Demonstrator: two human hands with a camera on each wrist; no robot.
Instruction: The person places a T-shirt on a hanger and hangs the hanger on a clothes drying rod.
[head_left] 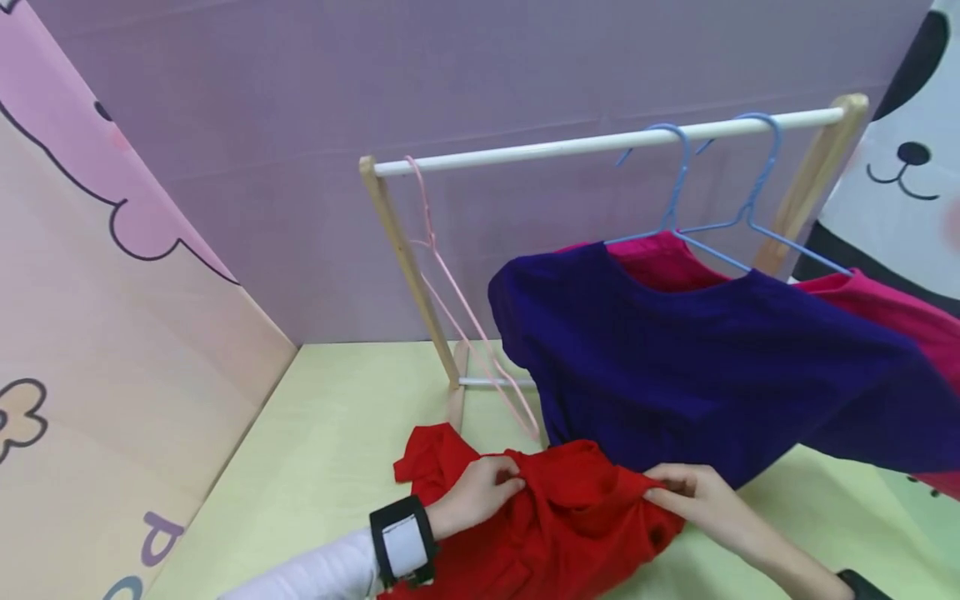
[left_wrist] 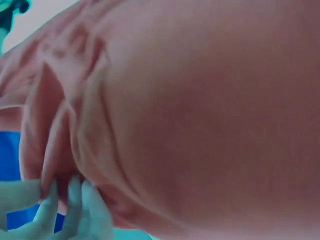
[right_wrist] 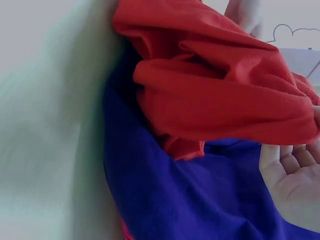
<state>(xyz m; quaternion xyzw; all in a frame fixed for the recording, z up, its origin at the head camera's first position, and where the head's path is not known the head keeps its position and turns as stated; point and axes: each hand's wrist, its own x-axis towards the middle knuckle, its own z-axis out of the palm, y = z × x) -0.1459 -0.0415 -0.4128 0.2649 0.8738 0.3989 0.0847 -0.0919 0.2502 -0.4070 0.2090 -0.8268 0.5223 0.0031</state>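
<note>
A crumpled red shirt (head_left: 555, 533) is stretched between both hands above the table in the head view. The left hand (head_left: 480, 496) pinches its upper edge near the middle, thumb against fingers. At the shirt's right end the right hand (head_left: 697, 500) pinches the edge of the cloth. The left wrist view shows the left fingers (left_wrist: 90, 205) gathered at folds of the cloth, which looks pinkish there. In the right wrist view the right hand (right_wrist: 295, 175) grips the red cloth (right_wrist: 225, 105) at its edge. Just behind hangs a dark blue shirt (head_left: 675, 358).
A clothes rack with a white bar (head_left: 540, 150) stands behind the hands. An unloaded pink hanger (head_left: 465, 300) hangs at its left end. Two blue hangers (head_left: 678, 183) carry the dark blue shirt and a magenta shirt (head_left: 892, 308). Pale yellow tabletop (head_left: 322, 433) spreads out at left.
</note>
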